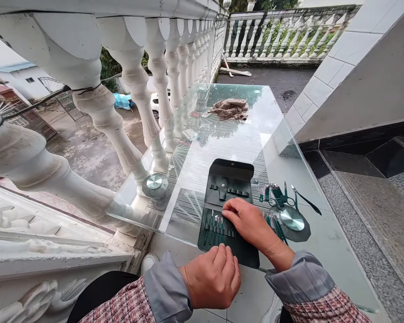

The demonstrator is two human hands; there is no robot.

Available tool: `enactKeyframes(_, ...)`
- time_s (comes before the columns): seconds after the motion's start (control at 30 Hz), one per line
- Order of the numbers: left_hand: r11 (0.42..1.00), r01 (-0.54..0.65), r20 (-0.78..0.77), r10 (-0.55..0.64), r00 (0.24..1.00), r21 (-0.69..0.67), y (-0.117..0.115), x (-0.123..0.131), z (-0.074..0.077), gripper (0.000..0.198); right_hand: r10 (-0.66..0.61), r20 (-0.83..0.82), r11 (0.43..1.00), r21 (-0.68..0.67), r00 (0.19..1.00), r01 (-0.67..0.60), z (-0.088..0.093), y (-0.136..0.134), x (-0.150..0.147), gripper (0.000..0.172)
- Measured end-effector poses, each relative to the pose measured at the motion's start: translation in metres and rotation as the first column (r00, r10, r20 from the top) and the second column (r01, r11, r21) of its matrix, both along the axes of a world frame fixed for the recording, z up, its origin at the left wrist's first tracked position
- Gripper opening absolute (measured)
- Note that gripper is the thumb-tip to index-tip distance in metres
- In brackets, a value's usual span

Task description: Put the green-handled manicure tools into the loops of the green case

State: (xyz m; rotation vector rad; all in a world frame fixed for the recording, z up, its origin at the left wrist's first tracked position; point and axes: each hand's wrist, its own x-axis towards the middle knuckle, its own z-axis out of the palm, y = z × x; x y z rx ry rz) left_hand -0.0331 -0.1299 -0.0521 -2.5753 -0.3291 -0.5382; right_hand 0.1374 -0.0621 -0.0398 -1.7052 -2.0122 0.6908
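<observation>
A dark manicure case [230, 179] lies unfolded on the glass table, with elastic loops and a snap tab inside. Several slim green-handled manicure tools [211, 226] sit in the loops of its lower half, tips toward the far side. Above those tips, my right hand [252, 224] has thumb and index finger pinched together; whatever is between them is hidden. My left hand [212, 276] is curled closed at the case's near edge, its contents out of sight. Right of the case lie nail clippers [278, 196], scissors [289, 199] and cuticle nippers [305, 199].
The glass table [326, 242] has round metal-capped supports [155, 184] under it. A crumpled brown cloth [229, 109] lies at its far end. White balusters [133, 85] run along the left; a tiled slanting wall [340, 58] and steps [373, 179] are on the right.
</observation>
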Motion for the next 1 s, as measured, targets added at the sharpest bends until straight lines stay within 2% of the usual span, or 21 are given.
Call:
enactKeyframes(0.27, 1.000, -0.027, 0.053, 0.027, 0.998, -0.002, 0.0012, 0.0036, -0.0051, 0.028, 0.049, -0.005, 0.998, -0.046, 0.999, -0.049, 0.0011, -0.0005, 0.0030, 0.027)
enactKeyframes(0.47, 0.992, -0.055, 0.065, 0.063, 0.996, -0.117, 0.0033, 0.0025, -0.0064, 0.025, 0.019, -0.016, 0.998, -0.059, 1.000, -0.020, 0.0010, -0.0025, -0.0003, 0.010)
enactKeyframes(0.6, 0.985, -0.072, 0.014, 0.076, 0.997, -0.158, 0.0043, 0.0022, -0.0050, 0.023, 0.007, -0.022, 0.998, -0.068, 1.000, -0.009, -0.0015, -0.0020, -0.0004, 0.007)
enactKeyframes(0.73, 0.985, -0.068, 0.062, 0.078, 0.995, -0.161, 0.0062, 0.0036, -0.0036, 0.022, 0.017, -0.001, 0.999, -0.049, 1.000, -0.017, -0.0029, -0.0015, 0.0007, 0.006)
enactKeyframes(1.0, 0.984, -0.088, 0.107, 0.105, 0.989, -0.152, 0.0092, 0.0054, -0.0075, 0.021, 0.035, 0.025, 0.999, -0.026, 0.999, -0.034, -0.0010, -0.0014, 0.0016, 0.022)
